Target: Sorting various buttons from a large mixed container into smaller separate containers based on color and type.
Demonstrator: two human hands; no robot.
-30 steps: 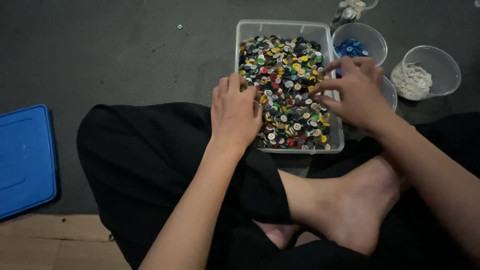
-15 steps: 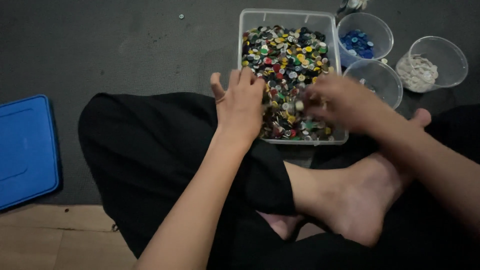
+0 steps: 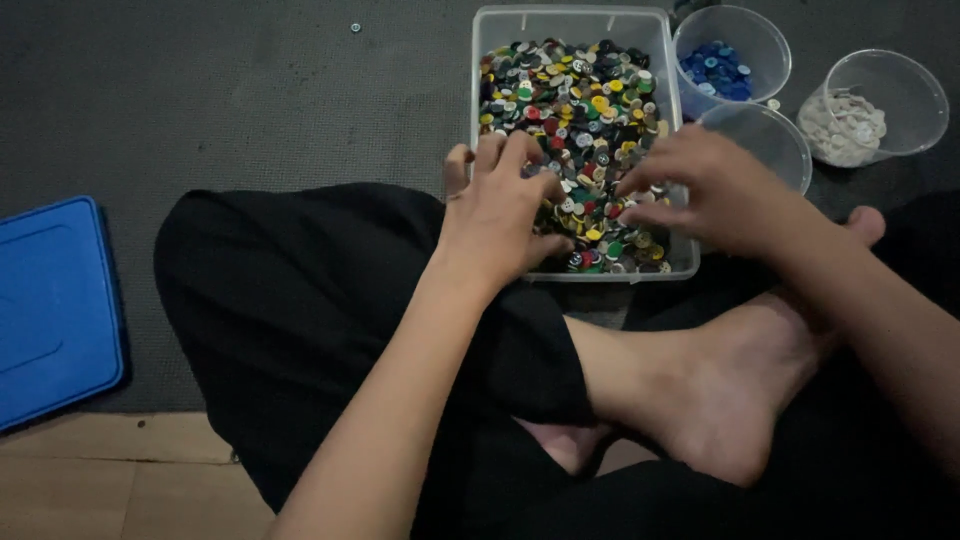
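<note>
Buttons [image 3: 570, 90] in many colours fill a clear plastic bin [image 3: 668, 150] that sits on the dark grey mat [image 3: 250, 110] just past the person's crossed legs, and both hands rest over the near end of that heap. The left hand [image 3: 500, 215] lies palm down on the bin's near left part, fingers loosely bent and a little apart, their tips on the buttons; whether anything is caught under them cannot be told. The right hand [image 3: 715, 185] comes in from the right over the near right corner, its fingers [image 3: 640, 185] drawn close together above the pile (it is blurred, so whether it pinches a button cannot be told either). Just beyond the right hand stand three clear round cups: one with blue buttons [image 3: 718, 72], one with white buttons [image 3: 845, 125], and a nearer cup [image 3: 775, 135] whose contents are hidden behind the hand. A bare foot [image 3: 720, 380] lies in front on the black trousers [image 3: 300, 300]. A blue lid [image 3: 50, 310] is cut off at the left edge, and a single small button [image 3: 355, 27] lies alone on the mat well apart from the bin
</note>
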